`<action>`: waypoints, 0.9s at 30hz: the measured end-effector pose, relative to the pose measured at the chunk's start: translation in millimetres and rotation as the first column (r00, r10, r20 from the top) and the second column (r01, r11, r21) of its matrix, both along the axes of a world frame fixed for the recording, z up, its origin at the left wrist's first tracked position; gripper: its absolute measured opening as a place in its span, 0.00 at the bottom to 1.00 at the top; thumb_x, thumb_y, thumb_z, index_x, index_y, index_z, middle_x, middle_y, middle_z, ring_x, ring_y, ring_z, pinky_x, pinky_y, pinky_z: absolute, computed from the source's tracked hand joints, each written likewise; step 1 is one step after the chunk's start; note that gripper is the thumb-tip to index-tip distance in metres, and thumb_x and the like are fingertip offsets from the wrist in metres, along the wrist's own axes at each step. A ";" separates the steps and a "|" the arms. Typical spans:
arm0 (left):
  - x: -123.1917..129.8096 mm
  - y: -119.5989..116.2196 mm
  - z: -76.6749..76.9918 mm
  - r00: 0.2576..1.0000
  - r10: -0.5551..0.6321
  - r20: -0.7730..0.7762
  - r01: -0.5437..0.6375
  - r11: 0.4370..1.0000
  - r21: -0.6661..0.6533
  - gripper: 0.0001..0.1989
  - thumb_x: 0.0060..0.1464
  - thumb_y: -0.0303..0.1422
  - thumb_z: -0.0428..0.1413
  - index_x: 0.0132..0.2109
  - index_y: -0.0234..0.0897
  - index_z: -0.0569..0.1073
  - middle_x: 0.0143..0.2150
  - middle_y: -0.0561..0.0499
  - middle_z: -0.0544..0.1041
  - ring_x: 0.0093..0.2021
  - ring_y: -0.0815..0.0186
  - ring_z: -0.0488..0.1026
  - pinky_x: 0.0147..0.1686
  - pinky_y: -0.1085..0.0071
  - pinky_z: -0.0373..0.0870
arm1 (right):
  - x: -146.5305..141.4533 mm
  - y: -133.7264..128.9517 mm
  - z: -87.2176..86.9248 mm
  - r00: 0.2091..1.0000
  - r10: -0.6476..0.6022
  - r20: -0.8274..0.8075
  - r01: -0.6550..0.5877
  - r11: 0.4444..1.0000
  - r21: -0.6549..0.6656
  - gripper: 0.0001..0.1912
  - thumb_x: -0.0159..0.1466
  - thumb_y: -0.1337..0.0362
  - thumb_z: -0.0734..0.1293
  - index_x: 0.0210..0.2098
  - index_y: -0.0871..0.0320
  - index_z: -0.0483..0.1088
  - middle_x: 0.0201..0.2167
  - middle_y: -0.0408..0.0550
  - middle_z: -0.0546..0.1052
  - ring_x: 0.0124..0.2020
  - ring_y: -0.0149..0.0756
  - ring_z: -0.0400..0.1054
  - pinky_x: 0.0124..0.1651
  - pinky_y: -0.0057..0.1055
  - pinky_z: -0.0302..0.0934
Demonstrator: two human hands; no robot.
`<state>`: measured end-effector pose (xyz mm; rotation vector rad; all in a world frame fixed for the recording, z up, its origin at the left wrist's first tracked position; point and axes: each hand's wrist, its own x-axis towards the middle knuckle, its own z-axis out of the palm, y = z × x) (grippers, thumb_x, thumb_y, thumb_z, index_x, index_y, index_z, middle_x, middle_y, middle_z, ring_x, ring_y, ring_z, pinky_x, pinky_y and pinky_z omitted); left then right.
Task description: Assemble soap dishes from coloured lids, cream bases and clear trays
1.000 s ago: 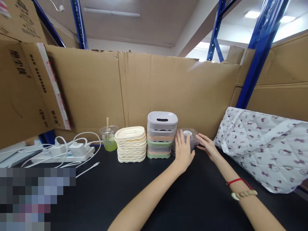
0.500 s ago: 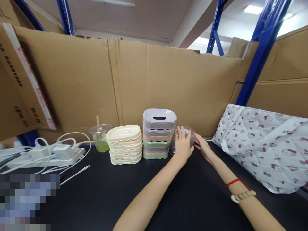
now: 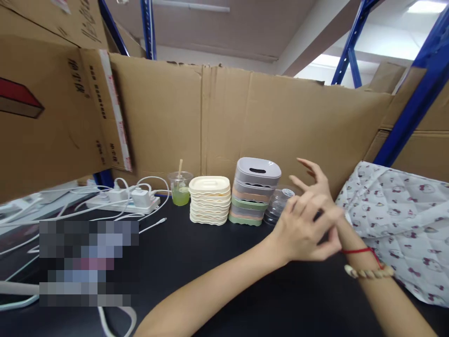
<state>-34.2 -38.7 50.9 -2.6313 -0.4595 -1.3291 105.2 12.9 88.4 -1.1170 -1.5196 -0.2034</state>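
My left hand is raised in front of my right wrist, its fingers curled, with nothing visible in them. Behind it, my right hand has its thumb and fingers apart and holds nothing; part of it is hidden by the left. Clear round containers stand just beyond the left hand, beside a stack of grey, peach and green oval boxes topped by a grey one with a slot. Left of that is a pile of cream scalloped trays.
A cup of green drink with a straw stands left of the trays. A white power strip with cables lies farther left. A white patterned quilted bag is at the right. Cardboard walls enclose the black table.
Both hands have come away from the clear containers and up toward me, crossing at the right wrist. The left fingers have curled. The view has turned left.
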 end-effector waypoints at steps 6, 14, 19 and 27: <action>-94.2 20.4 -35.1 0.901 -0.207 -0.382 0.263 0.959 0.102 0.15 0.61 0.32 0.42 0.47 0.48 0.73 0.53 0.54 0.74 0.59 0.66 0.64 0.55 0.73 0.60 | -43.8 36.1 47.0 0.889 0.272 0.368 -0.082 0.885 -0.458 0.50 0.36 0.49 0.76 0.57 0.51 0.63 0.58 0.52 0.64 0.60 0.54 0.55 0.61 0.51 0.51; -187.6 96.8 -7.9 0.867 0.494 0.068 -0.421 0.798 -0.432 0.33 0.46 0.44 0.60 0.58 0.37 0.65 0.63 0.37 0.59 0.66 0.49 0.51 0.61 0.49 0.49 | -53.0 31.6 53.2 0.928 0.207 0.311 -0.067 0.911 -0.408 0.40 0.38 0.49 0.74 0.52 0.51 0.69 0.52 0.51 0.69 0.57 0.53 0.60 0.59 0.53 0.53; -207.5 118.2 2.1 0.931 0.365 -0.001 -0.257 0.656 -0.709 0.40 0.36 0.42 0.65 0.58 0.35 0.66 0.59 0.36 0.63 0.62 0.48 0.58 0.59 0.53 0.54 | -68.8 3.8 35.2 0.973 0.096 0.208 -0.093 0.995 -0.025 0.38 0.44 0.44 0.72 0.51 0.52 0.67 0.50 0.52 0.68 0.54 0.49 0.62 0.57 0.50 0.55; -215.9 127.5 -0.5 0.920 0.379 0.103 -0.178 0.635 -0.752 0.28 0.29 0.38 0.68 0.42 0.34 0.75 0.47 0.42 0.72 0.52 0.52 0.69 0.54 0.58 0.63 | -106.0 -54.9 -25.9 0.954 0.023 0.299 -0.106 0.958 0.265 0.31 0.52 0.49 0.71 0.52 0.51 0.61 0.53 0.54 0.61 0.56 0.50 0.58 0.55 0.49 0.57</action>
